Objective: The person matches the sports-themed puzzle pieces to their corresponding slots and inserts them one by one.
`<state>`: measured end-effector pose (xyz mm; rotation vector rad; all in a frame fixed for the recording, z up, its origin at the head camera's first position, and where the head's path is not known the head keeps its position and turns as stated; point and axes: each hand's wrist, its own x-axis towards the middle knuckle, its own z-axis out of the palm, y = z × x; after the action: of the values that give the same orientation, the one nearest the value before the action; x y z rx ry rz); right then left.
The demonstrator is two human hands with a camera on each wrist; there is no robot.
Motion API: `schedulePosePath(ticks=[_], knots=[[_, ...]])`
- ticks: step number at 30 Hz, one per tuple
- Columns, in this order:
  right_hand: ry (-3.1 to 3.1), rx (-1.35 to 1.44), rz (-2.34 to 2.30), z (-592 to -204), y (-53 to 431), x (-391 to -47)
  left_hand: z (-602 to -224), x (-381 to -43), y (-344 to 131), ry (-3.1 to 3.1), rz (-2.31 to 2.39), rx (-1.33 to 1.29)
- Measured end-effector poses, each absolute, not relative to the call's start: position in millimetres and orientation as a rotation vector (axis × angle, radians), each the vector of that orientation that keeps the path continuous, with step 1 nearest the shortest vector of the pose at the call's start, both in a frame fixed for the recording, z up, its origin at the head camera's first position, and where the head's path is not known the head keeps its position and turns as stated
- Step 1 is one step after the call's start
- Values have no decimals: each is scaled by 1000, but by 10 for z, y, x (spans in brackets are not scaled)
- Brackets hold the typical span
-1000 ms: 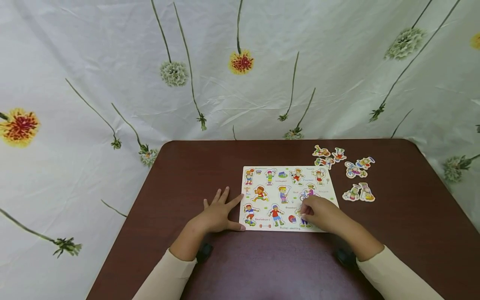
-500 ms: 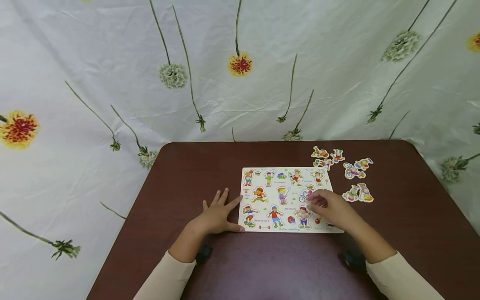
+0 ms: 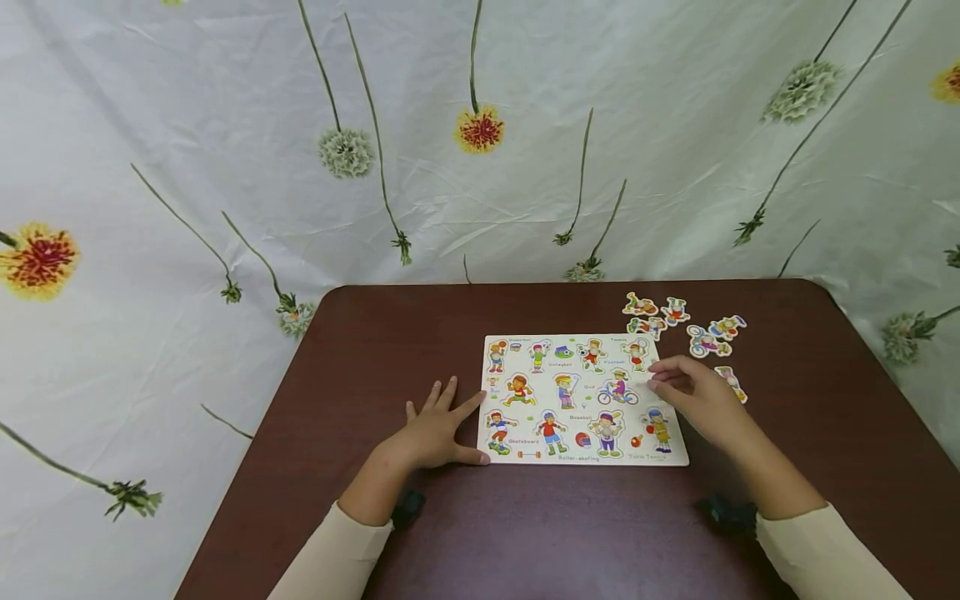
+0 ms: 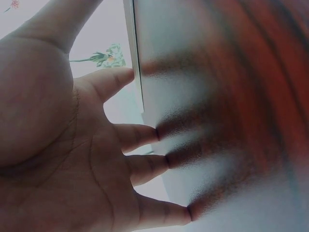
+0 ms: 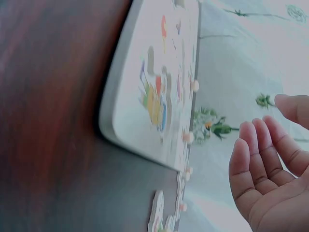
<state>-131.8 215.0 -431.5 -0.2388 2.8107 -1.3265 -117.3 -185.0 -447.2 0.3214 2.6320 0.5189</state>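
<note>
A white puzzle board (image 3: 543, 398) printed with sports figures lies flat on the table. My left hand (image 3: 435, 429) rests on the table with fingers spread, its thumb and index fingertips right at the board's left edge. The left wrist view shows the palm and fingertips (image 4: 166, 212) against the glossy tabletop. Over the board's right edge hovers my right hand (image 3: 708, 404), its fingers loosely bent. Nothing shows between those fingers (image 5: 248, 137) in the right wrist view. Beside this hand lies a loose puzzle piece (image 3: 731, 382); the hand hides the piece next to it.
Several more loose figure pieces (image 3: 703, 342) lie beyond the board's upper right corner, one touching or overlapping its top edge. Small pale knobs (image 5: 188, 137) stick up in the right wrist view. The dark red table (image 3: 390, 333) ends at a flower-print cloth (image 3: 420, 167).
My right hand has moved right, from the baseball figure past the cyclist to the board's right edge. The figures it covered now show. My left hand has stayed in place.
</note>
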Motion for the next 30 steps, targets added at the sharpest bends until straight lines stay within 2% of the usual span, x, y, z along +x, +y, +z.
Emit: schedulePosePath(ticks=[15,30], knots=[[2883,-176,-1321,-4283,2490,-1419,-4456,-1168,-1844,2628,523,315],[2978,-270,-883,-4408,2745,-1565,-4457,-1168,-1847,2627,524,297]])
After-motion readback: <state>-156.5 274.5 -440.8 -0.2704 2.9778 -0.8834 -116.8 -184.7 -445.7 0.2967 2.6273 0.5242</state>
